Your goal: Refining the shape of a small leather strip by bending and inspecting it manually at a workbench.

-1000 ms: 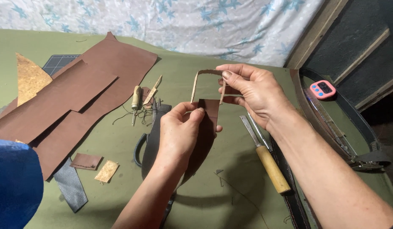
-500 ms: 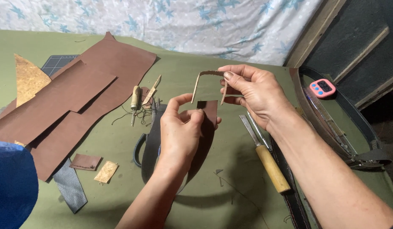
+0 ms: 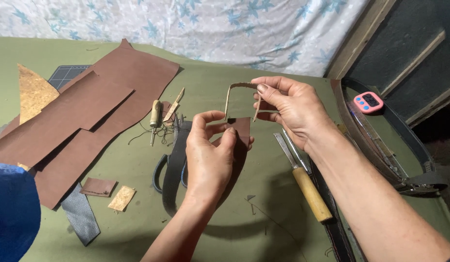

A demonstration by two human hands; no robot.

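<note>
Head view: left hand (image 3: 210,155) pinches a small dark-brown leather piece (image 3: 242,130) shut. Right hand (image 3: 288,109), just above-right, grips closed a thin tan leather strip (image 3: 240,86) arching down toward it.

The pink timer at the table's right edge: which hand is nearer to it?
The right. The right hand is held up left of the pink timer, pinching a thin leather strip. The left hand is lower and farther left, holding a brown leather piece.

My left hand (image 3: 210,160) and right hand (image 3: 290,109) are bare, no gloves or rings, both forearms uncovered by sleeves.
</note>
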